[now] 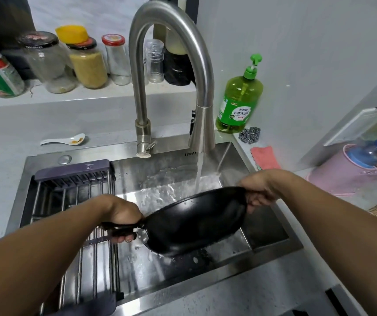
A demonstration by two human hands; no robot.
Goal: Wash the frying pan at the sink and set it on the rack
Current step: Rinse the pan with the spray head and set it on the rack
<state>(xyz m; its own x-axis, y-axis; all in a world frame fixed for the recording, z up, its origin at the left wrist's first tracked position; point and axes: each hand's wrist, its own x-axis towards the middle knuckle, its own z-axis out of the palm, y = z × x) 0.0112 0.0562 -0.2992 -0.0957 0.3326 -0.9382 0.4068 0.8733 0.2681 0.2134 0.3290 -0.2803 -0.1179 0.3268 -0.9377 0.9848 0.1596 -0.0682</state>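
Note:
A black frying pan point(194, 222) hangs tilted over the steel sink point(274, 238), its underside turned toward me. My left hand point(123, 215) is closed around the pan's handle at the left. My right hand point(260, 192) grips the far rim at the right. Water runs from the steel faucet point(202, 124) and falls behind the pan's upper rim. The dark slatted rack point(75, 195) spans the sink's left side, under my left forearm.
A green dish soap bottle point(237, 101), a steel scourer point(249, 135) and a pink cloth point(265, 157) sit right of the faucet. Jars point(87, 65) line the back ledge. A white spoon point(68, 140) lies on the counter. A pink tub point(351, 176) stands at right.

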